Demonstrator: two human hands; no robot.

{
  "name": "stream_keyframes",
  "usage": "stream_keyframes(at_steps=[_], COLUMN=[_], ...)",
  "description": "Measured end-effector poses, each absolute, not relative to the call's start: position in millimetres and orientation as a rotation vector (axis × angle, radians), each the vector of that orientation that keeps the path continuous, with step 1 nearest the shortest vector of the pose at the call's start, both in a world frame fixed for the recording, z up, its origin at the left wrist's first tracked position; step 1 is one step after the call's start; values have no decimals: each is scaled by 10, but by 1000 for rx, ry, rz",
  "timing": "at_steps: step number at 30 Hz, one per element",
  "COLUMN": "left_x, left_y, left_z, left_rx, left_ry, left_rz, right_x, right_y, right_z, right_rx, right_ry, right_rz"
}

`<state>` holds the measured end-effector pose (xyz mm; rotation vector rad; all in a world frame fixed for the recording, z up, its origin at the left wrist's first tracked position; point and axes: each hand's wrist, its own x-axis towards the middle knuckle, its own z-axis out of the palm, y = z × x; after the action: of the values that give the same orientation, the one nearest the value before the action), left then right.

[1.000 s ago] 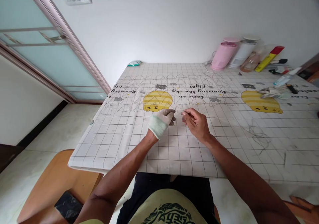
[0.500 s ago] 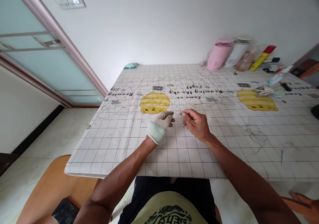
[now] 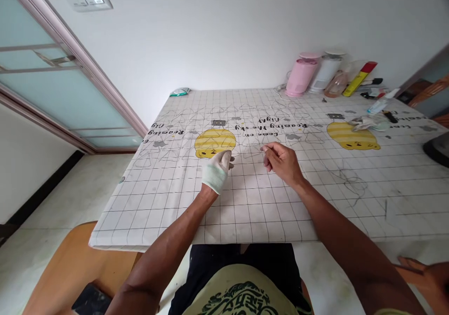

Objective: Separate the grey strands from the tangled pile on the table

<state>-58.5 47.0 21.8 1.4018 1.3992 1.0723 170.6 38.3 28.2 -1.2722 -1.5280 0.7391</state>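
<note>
My left hand (image 3: pixel 218 165), in a white knitted glove with a pale green cuff, is closed over the tablecloth beside a printed yellow bear balloon (image 3: pixel 214 142). Whatever its fingers hold is too small to make out. Bare, my right hand (image 3: pixel 280 161) pinches thumb and forefinger together at what looks like the end of a thin grey wire, only faintly visible. The two hands are apart, with a gap of cloth between them. Many thin bent wire pieces (image 3: pixel 250 109) lie scattered over the far half of the cloth.
A loose tangle of wire (image 3: pixel 351 182) lies to the right. Along the wall stand a pink cylinder (image 3: pixel 300 75), a white cylinder (image 3: pixel 324 74), a bottle (image 3: pixel 336 85) and a yellow-red box (image 3: pixel 359 79). A crumpled glove (image 3: pixel 370 121) and a green packet (image 3: pixel 180 92) rest on the table (image 3: pixel 157 212).
My hands have moved apart, the left one a little left and the right one slightly up and right. The whole view has shifted a little.
</note>
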Motion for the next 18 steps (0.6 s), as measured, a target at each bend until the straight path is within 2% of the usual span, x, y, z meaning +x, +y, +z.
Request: stream_keyframes(at_steps=[5,9,18], left_x=[-578,-562,-581], left_y=[495,495,512], left_z=[147,129,172], left_rx=[1490,1516,1544], left_ry=[1423,1411,1473], left_rz=[1029,1025,970], right_x=[2291,2677,2598], right_y=[432,500,971], right_z=[373,250,-65], right_rx=[-1482,-1640,-1850], right_ry=[-1559,-1469,-1615], right_rz=[664,725,718])
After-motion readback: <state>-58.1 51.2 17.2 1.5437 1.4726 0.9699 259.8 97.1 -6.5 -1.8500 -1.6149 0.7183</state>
